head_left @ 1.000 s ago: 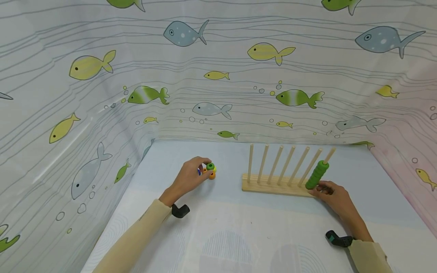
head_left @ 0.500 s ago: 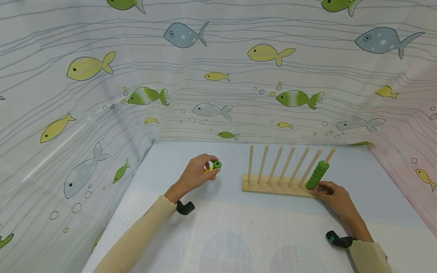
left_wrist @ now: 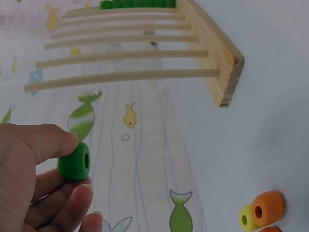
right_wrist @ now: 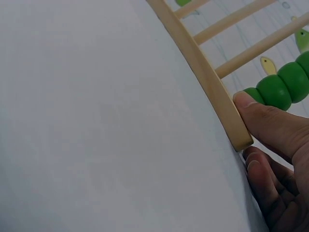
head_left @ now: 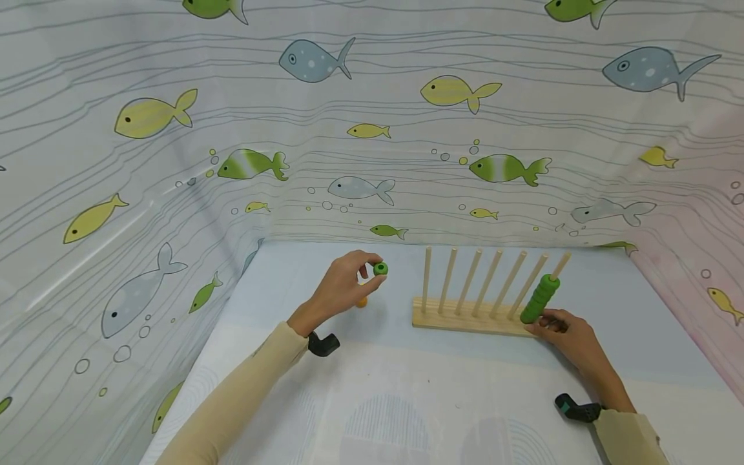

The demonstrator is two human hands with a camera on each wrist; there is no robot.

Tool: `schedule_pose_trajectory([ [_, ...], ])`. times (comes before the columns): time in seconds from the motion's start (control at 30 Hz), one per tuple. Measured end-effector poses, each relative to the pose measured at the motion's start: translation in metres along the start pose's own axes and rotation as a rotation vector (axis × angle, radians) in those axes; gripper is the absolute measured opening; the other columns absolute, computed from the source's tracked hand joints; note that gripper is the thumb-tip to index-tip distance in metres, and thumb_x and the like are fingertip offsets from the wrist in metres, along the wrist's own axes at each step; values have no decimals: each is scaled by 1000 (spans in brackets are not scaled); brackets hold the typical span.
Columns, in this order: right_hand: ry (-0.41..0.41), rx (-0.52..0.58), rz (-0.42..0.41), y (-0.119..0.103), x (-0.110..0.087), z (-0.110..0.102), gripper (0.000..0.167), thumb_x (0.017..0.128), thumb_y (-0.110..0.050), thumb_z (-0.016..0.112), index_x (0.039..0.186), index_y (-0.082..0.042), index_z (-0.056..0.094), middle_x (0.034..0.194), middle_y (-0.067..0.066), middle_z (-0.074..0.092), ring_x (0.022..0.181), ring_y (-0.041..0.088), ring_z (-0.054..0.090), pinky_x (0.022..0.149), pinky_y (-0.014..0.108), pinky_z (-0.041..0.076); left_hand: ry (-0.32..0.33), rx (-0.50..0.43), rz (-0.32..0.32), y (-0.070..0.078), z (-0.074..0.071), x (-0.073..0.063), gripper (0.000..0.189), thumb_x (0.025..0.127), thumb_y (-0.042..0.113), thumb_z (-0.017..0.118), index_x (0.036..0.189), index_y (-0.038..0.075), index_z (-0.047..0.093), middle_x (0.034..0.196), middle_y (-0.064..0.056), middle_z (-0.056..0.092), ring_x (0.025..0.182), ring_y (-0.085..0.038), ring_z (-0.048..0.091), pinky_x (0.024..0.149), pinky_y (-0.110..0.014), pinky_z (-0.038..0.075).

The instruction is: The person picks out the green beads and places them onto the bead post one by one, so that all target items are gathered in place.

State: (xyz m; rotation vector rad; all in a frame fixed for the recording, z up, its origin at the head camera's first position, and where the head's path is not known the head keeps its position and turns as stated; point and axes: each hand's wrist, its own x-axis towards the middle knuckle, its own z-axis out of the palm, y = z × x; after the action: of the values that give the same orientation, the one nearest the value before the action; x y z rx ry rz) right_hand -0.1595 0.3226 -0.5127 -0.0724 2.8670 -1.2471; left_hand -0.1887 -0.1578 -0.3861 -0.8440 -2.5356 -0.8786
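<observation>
Between the thumb and fingers of my left hand point(head_left: 344, 284) is a green bead point(head_left: 380, 268), pinched in the air left of a wooden peg rack point(head_left: 459, 321). The left wrist view shows the bead's hole point(left_wrist: 87, 161) facing right, away from the palm. Several upright pegs stand in the rack. Only the rightmost bears a stack of green beads point(head_left: 540, 300). My right hand point(head_left: 572, 339) grips the rack's right end. In the right wrist view, its thumb point(right_wrist: 260, 113) lies on the base beside the lowest bead, and the other fingers curl at the end.
Loose beads lie on the table below my left hand, partly hidden by it: an orange bead point(left_wrist: 273, 207), a yellow bead point(left_wrist: 246, 218) and part of another orange one. A fish-patterned sheet point(head_left: 325, 148) walls the table at the back and sides.
My left hand has lifted the green bead up and rightward from the loose beads, toward the rack. The right hand and rack have stayed in place.
</observation>
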Motion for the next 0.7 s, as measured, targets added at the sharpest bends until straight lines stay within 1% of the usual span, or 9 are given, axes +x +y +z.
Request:
schedule_pose_trajectory([
  [0.27,3,2,-1,2,1,1,65,93,-46,76,132,4,63,108,12,66,89,16,56,72,28,45,24,-1,80,13,-2,16,23,93,15,77,114,6,72,106,-1,71,80,-13,60,69,-27,51],
  [0.4,-1,6,0,3,0,1,65,94,-47,75,133,3,62,108,12,66,89,16,56,72,28,46,34,-6,108,19,0,24,25,94,15,76,116,5,71,109,-2,71,80,-13,60,70,-27,51],
  [0.5,-3,5,-1,5,0,1,65,94,-47,75,133,3,62,108,11,66,89,16,56,72,28,46,48,-14,128,25,1,31,26,95,15,76,117,5,70,109,-2,70,80,-14,60,69,-27,52],
  [0.7,-6,9,-8,5,0,1,65,93,-47,75,133,3,63,108,11,66,89,16,56,72,27,46,67,-26,172,38,2,45,24,96,15,74,118,4,70,108,-2,70,80,-14,60,72,-26,51],
])
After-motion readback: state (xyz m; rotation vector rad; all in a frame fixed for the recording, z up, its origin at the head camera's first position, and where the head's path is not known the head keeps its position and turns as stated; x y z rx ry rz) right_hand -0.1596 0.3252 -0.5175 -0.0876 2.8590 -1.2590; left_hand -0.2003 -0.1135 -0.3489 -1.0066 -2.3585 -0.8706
